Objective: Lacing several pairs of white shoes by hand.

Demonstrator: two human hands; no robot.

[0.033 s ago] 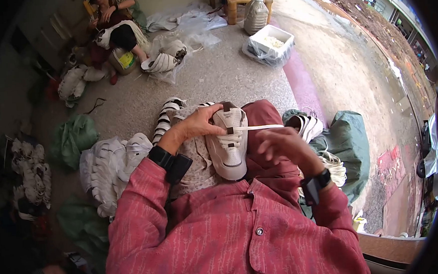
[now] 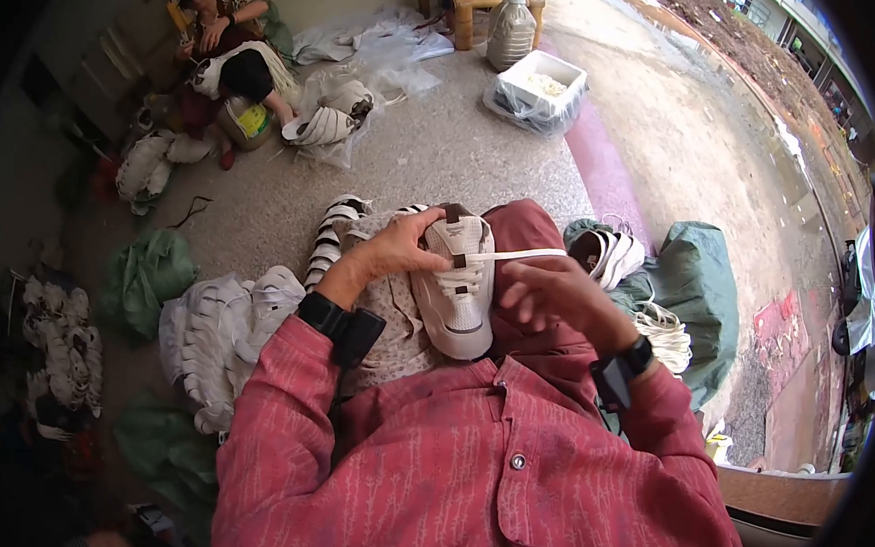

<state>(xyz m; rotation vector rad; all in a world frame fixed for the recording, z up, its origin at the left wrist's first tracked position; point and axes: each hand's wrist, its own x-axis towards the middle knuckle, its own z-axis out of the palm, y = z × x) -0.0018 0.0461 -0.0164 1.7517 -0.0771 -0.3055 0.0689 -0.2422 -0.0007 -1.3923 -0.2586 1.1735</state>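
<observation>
A white sneaker [image 2: 464, 320] rests on my lap, its toe toward me. My left hand [image 2: 401, 248] is closed on its collar and tongue, thumb on the tongue near a dark lace loop. A flat white shoelace [image 2: 517, 255] runs straight from that loop to the far side of my right hand [image 2: 559, 296]. The fingers of my right hand are loosely curled, and the place where they meet the lace is partly hidden. Below the loop, lacing crosses the front of the sneaker.
White shoes [image 2: 216, 332] are stacked at my left; more white shoes [image 2: 612, 258] lie at my right beside a bundle of laces [image 2: 665, 335] and a green sack [image 2: 694, 298]. Ahead stands a plastic-lined white bin [image 2: 546, 81]. Another person [image 2: 234, 55] sits at the far left.
My right hand has shifted slightly left and nearer to me. My left hand and the sneaker stay in place.
</observation>
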